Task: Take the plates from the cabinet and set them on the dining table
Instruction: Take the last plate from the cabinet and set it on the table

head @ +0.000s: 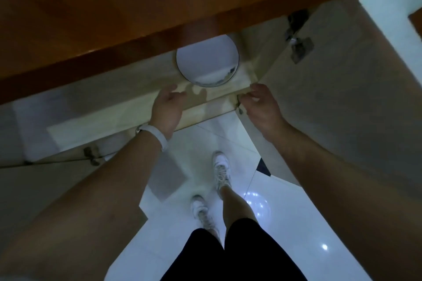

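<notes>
A white plate with a dark rim [206, 61] lies on the pale bottom shelf [141, 89] of an open cabinet, partly hidden under the brown wooden top [114, 7]. Whether more plates lie beneath it cannot be told. My left hand [167, 107], with a white band on the wrist, hovers just in front of the plate's left side, fingers apart and empty. On the other side, my right hand [260, 105] hangs at the shelf's front edge, below and right of the plate, fingers curled loosely and holding nothing.
The right cabinet door [342, 98] stands swung open with hinges showing; the left door [57, 166] is open below my left arm. A glossy white tiled floor [285, 223] lies underneath, with my legs and white shoes [220, 166] on it.
</notes>
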